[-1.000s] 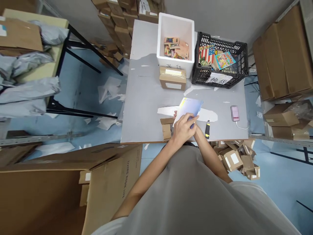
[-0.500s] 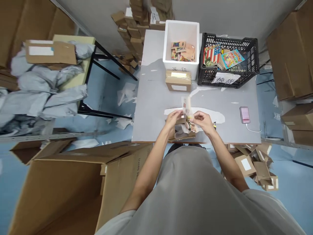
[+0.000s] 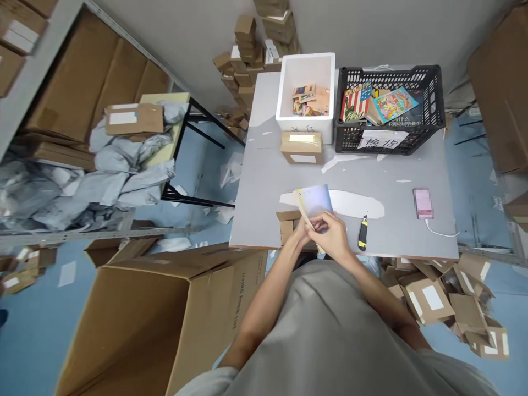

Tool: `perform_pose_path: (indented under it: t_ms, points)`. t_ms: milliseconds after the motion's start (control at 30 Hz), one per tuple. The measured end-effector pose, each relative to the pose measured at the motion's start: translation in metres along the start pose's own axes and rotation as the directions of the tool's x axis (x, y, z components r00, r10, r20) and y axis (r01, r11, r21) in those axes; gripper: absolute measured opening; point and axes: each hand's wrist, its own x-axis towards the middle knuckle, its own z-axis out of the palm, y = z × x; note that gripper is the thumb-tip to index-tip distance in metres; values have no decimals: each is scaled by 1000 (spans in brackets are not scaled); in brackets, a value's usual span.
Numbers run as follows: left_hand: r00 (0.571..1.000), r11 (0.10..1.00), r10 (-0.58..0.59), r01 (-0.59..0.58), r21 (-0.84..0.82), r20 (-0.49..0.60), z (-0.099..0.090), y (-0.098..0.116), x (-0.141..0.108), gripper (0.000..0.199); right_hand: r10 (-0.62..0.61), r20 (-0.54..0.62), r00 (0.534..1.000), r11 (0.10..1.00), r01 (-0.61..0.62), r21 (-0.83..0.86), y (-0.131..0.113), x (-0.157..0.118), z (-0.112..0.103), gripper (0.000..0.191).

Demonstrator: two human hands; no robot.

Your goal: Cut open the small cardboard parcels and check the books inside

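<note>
Near the table's front edge, my left hand (image 3: 302, 235) is closed on the lower part of a thin book (image 3: 317, 200). My right hand (image 3: 333, 235) also grips it, fingers pinching close to the left ones. Its upper face is pale blue-violet, and the page edges show along the left side. Behind my left hand lies an opened small cardboard box (image 3: 285, 226), partly hidden. To the right of my right hand, a yellow and black utility knife (image 3: 363, 233) rests on the table (image 3: 264, 165).
A closed carton (image 3: 302, 147) stands before a white foam box (image 3: 306, 118) holding booklets. Beside it is a black crate (image 3: 390, 140) with books. A phone (image 3: 423, 203) with a cable lies right. A large open carton (image 3: 136, 324) stands at lower left; flattened boxes (image 3: 433, 300) lie right.
The book has been turned, so a plain bluish face shows instead of the printed one. My hands have come closer together and nearer my body. The knife is now in full view.
</note>
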Motion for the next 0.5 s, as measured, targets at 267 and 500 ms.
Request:
perform_pose_path:
  t_ms: [267,500]
  points:
    - [836,605,-484,534,-591,260,-15,-12,-37,68,315,-217,924,941,-273,202,66,3,-63,38]
    - [823,620,-452,567,-542,345,-35,-10,-54,88,395,-51,917,891,-369,264,101,-19,-74,46]
